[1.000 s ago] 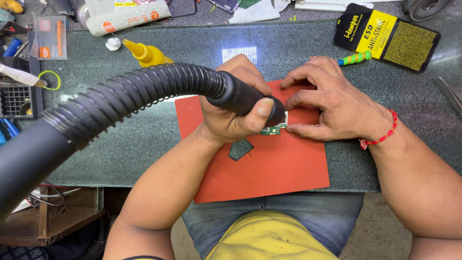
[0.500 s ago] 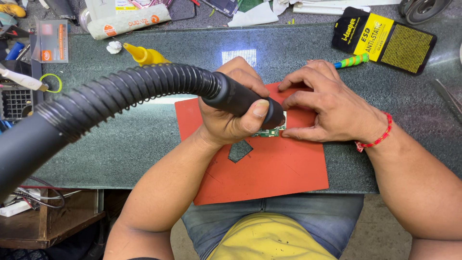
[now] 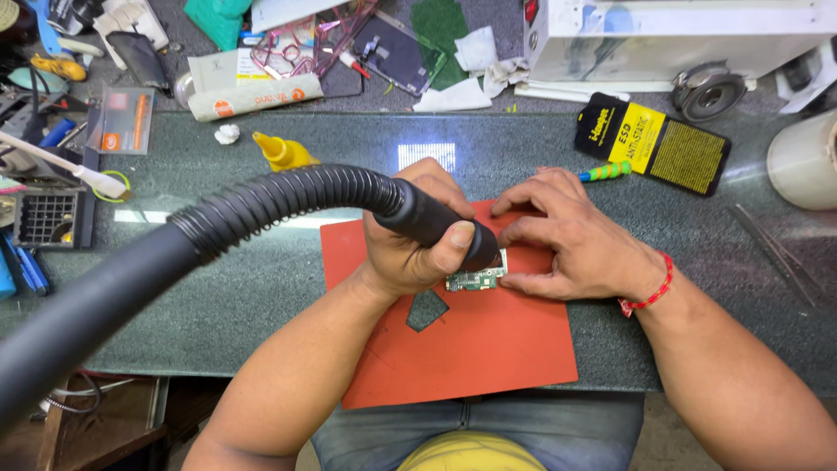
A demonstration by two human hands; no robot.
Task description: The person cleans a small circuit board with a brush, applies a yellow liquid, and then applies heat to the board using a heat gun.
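Observation:
My left hand [image 3: 410, 235] grips the black handle of a hot-air tool [image 3: 432, 225] whose ribbed black hose [image 3: 261, 209] runs off to the lower left. The nozzle points down at a small green circuit board [image 3: 475, 280] lying on a red mat [image 3: 471, 349]. Resting on the mat, my right hand [image 3: 567, 240] has its fingertips against the board's right end and holds it flat. A red thread bracelet [image 3: 649, 292] circles my right wrist. A cut-out hole [image 3: 427, 310] in the mat shows the bench just below my left hand.
On the grey-green bench [image 3: 218, 288] lie a yellow nozzle bottle [image 3: 283, 150], a black and yellow packet [image 3: 654, 144], a green screwdriver [image 3: 606, 171] and tweezers [image 3: 776, 253]. A phone [image 3: 397, 52], papers and a white machine [image 3: 680, 35] crowd the back; tools and a grid holder [image 3: 48, 218] sit left.
The view has tilted so more of the back of the bench shows. My hands, the hot-air tool and the board stay in the same pose on the mat.

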